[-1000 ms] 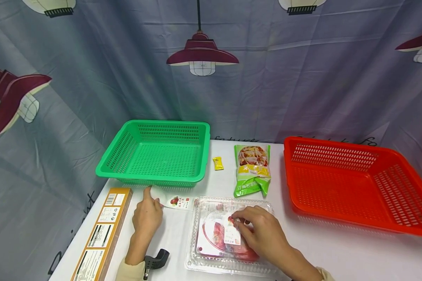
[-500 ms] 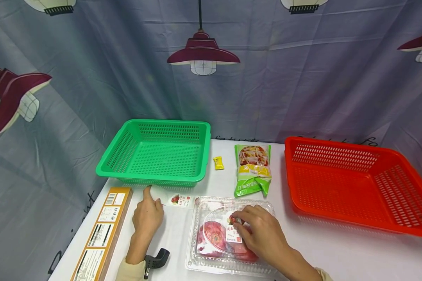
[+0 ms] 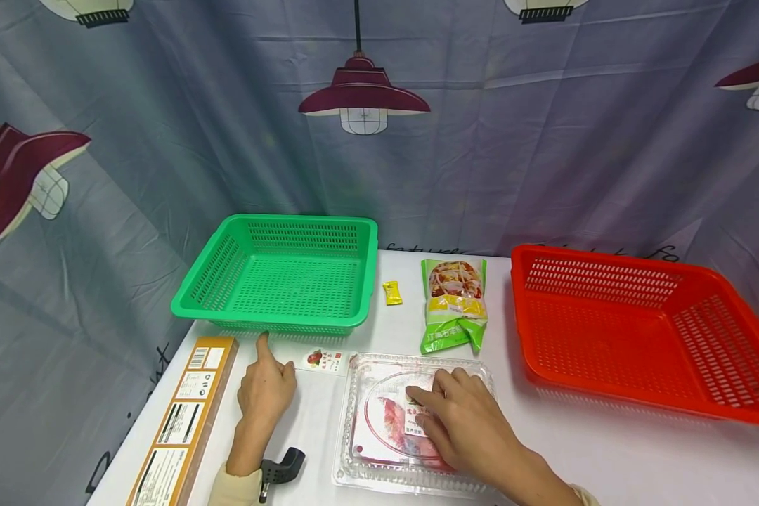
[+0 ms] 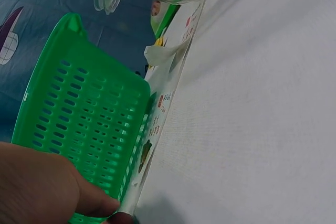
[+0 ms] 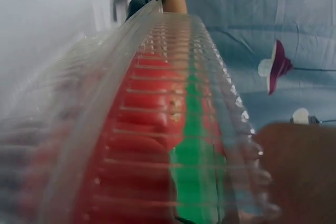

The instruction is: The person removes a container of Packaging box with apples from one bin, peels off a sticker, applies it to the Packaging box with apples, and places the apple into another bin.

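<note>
1. Head view: right hand point(image 3: 464, 422) over the clear container point(image 3: 354, 453), index finger extended onto the small white label point(image 3: 415, 426) on its lid; thumb near the label's edge, apart from the index. Fingers relaxed, pressing rather than grasping.
2. Container lies flat on the white table point(image 3: 319, 436), front centre; red contents show through, type unclear. Lid carries a printed ring around the label area.
3. Left hand point(image 3: 267, 390) at the left end of the printed strip point(image 3: 325, 360), index finger straight, thumb spread to the side. Rests on the strip; not clenched.
4. Strip runs from left hand to the container's far left corner, just in front of the green basket point(image 3: 291, 323). Left wrist view: a pale flap of it curls up.
5. Black band point(image 3: 282, 468) on the left wrist.
6. Orange-edged box point(image 3: 178, 422) lies left of the left hand.
7. Behind the container: yellow packet point(image 3: 392, 293), then green bag point(image 3: 453, 306); red basket point(image 3: 601, 276) to the right.
8. Right wrist view: ridged clear wall fills much of it, blurred; red shapes behind.
</note>
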